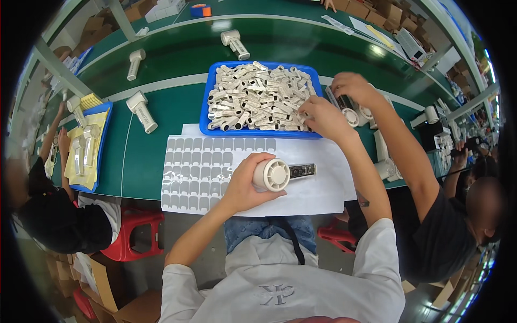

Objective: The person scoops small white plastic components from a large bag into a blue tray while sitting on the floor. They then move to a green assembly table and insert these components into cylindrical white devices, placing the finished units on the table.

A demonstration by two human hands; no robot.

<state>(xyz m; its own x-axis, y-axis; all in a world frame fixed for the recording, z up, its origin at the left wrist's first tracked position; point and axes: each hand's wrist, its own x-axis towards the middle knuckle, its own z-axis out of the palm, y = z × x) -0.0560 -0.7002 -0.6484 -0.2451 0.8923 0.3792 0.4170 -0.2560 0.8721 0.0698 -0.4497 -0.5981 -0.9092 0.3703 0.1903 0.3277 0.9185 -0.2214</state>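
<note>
My left hand is wrapped round the head of a white handheld fan. The fan's round grille faces up, and its handle points right with the dark inside and a circuit board bare. Beyond it a blue tray is heaped with small white elongated plastic pieces, several with a dark window. At the tray's right edge my right hand has its fingers bent together on these pieces; which one they pinch is partly hidden. Under the fan lies a white sheet with rows of grey stickers.
More white fans lie on the green table, one left of the tray and others beyond. At right, a co-worker's hand reaches over more fans. At left, another person sits by a yellow-lined blue tray. Red stools stand below.
</note>
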